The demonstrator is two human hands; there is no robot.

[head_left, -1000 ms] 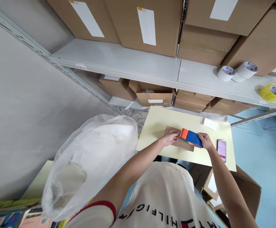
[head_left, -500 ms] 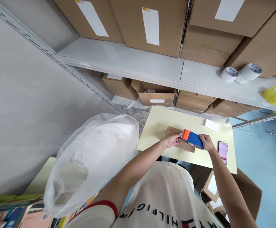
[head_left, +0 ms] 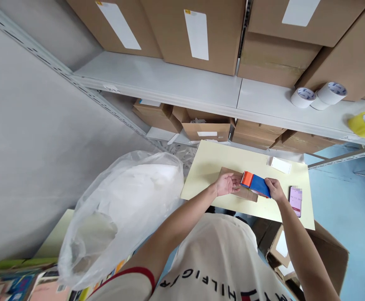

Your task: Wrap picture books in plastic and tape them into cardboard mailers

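My right hand (head_left: 274, 189) is wrapped round the blue end of a tape dispenser (head_left: 259, 184), whose orange head with a toothed edge points left. Under the dispenser lies a small flat cardboard box (head_left: 247, 193) on the pale yellow table (head_left: 207, 161). Palm up and fingers spread, my left hand (head_left: 227, 184) is over the left part of the box, close to the dispenser's toothed edge. Nothing shows in that hand. The dispenser hides part of the box.
A phone (head_left: 295, 201) and a white label stack (head_left: 281, 165) lie on the table's right side. Tape rolls (head_left: 332, 93) stand on the shelf (head_left: 201, 83) beyond. A large clear plastic bag (head_left: 132, 196) bulges at left; an open carton (head_left: 333, 255) stands below right.
My left hand has opened and turned palm up, its fingers coming away from the dispenser's orange head. The dispenser in my right hand has barely moved.
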